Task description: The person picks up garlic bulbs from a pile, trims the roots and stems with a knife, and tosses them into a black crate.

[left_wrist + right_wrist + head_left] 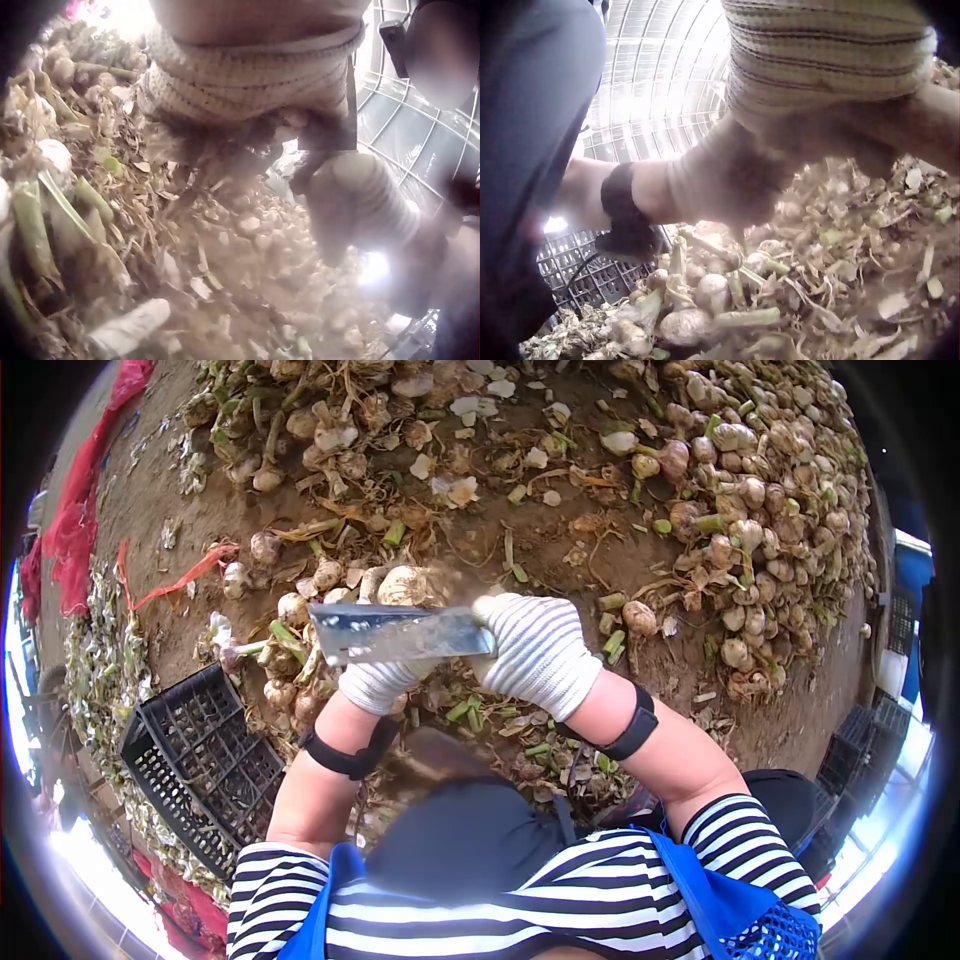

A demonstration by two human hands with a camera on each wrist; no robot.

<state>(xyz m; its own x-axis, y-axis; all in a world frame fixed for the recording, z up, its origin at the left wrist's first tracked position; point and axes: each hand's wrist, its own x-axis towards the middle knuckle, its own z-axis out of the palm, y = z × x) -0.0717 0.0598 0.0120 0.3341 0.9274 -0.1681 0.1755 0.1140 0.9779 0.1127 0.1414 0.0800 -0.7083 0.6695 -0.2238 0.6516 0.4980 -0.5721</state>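
My right hand (540, 650), in a striped white knit glove, grips a broad-bladed knife (400, 635) at its right end. The wide metal blade points left and lies across my left hand (380, 682) in the head view. A large pale garlic bulb (405, 586) shows just beyond the blade, bigger than the bulbs on the ground, and my left hand appears to hold it. The blade hides my left fingers. Brown dust blurs the space beside the bulb. In the left wrist view the right glove (367, 191) comes close to the left glove (247, 82).
Heaps of garlic bulbs (745, 530) cover the ground at the right. Cut stems and dry skins (470, 710) litter the soil before me. A black plastic crate (205, 760) stands at the left, near red netting (80, 530). More loose bulbs (686, 326) lie below the hands.
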